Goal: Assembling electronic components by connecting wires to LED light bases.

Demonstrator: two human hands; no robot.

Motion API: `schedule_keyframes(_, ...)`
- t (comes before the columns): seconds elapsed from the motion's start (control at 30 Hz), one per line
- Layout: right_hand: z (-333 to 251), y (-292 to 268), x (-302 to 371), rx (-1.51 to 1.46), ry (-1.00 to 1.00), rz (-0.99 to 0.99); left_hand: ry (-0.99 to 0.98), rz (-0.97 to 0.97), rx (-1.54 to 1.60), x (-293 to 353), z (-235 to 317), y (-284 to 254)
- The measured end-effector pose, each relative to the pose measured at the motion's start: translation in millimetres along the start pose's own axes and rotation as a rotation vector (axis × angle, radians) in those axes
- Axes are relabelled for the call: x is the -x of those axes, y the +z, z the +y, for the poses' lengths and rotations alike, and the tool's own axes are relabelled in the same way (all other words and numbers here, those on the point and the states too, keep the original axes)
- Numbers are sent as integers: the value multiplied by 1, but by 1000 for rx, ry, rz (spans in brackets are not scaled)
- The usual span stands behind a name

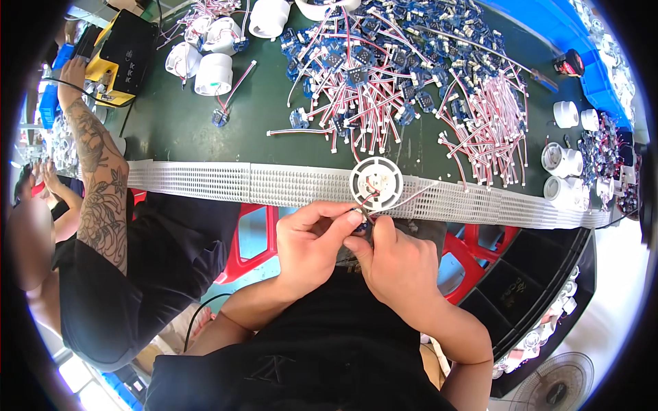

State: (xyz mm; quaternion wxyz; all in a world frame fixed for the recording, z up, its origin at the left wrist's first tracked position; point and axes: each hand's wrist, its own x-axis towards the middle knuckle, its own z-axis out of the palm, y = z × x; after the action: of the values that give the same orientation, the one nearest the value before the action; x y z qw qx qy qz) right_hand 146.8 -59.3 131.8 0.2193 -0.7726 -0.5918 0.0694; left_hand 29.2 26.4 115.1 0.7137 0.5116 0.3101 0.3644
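My left hand (312, 243) pinches a small dark blue circuit board (362, 226) between thumb and forefinger, in front of my chest. My right hand (401, 264) is closed with bent fingers against the same board; its fingertips partly hide it. Just beyond my fingers a white round housing (356, 185) rests at the white perforated strip (295, 187), its open face up. Red and white wires run from inside it toward the board. A thin wire with a white plug (419, 197) sticks out to the right of my fingers.
On the green table (267, 103) lies a big pile of blue circuit boards (370, 75) and wire leads (490, 123). White cylindrical housings (214, 74) stand left, more (562, 159) right. A co-worker's tattooed arm (99, 171) reaches toward a yellow-black machine (123, 58). Blue bins (603, 75) line the right.
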Motion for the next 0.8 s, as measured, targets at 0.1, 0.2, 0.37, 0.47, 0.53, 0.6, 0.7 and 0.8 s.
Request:
schedule_keyframes(0.1,2,2,3,-57,-25,18,-6,2,38,2,-5,1)
schedule_keyframes(0.2,8,3,4,-63,-46,1,17,-7,64,3,-12,1)
schedule_keyframes(0.37,7,-1,4,-119,-32,-48,7,-2,64,3,-8,0)
schedule_keyframes(0.47,8,-2,0,-113,-34,-70,-19,2,66,1,-4,1)
schedule_keyframes(0.53,9,-3,-4,-77,-58,-43,-8,2,96,-2,-1,4)
schedule_keyframes(0.6,6,-5,-4,-62,-57,-40,-42,10,79,0,4,3)
schedule_keyframes(0.7,3,-12,-9,-50,-43,-32,-70,7,74,-5,3,1)
schedule_keyframes(0.8,5,-11,-15,-318,20,-79,-43,9,44,-8,7,-12)
